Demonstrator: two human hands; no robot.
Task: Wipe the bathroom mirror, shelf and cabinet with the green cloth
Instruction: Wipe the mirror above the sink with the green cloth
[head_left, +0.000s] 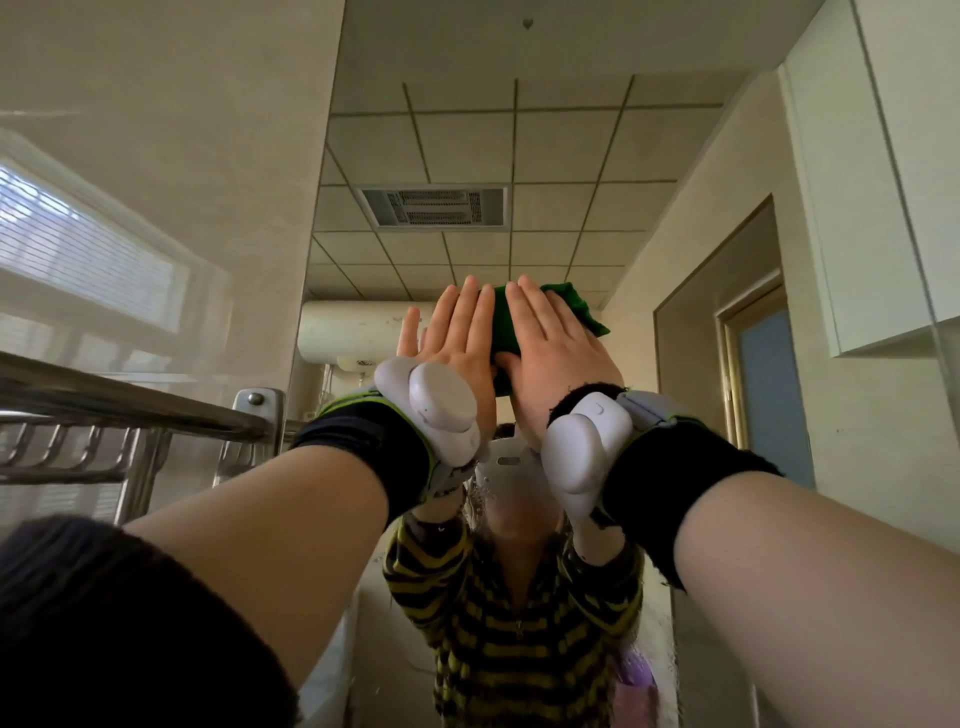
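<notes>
Both my hands are raised flat against the bathroom mirror (467, 156). My right hand (556, 348) presses the green cloth (506, 327) onto the glass with straight fingers; the cloth shows between the two hands and past the right fingertips. My left hand (457, 338) lies flat beside it, fingers straight, its edge touching the cloth. Each wrist carries a white device and a black band. The mirror reflects the ceiling, a water heater and a person in a striped top.
A metal towel rack (130, 415) juts from the tiled wall at the left. A white wall cabinet (883, 182) hangs at the upper right, beside the mirror's right edge. A purple object (636, 675) sits low near the mirror's bottom.
</notes>
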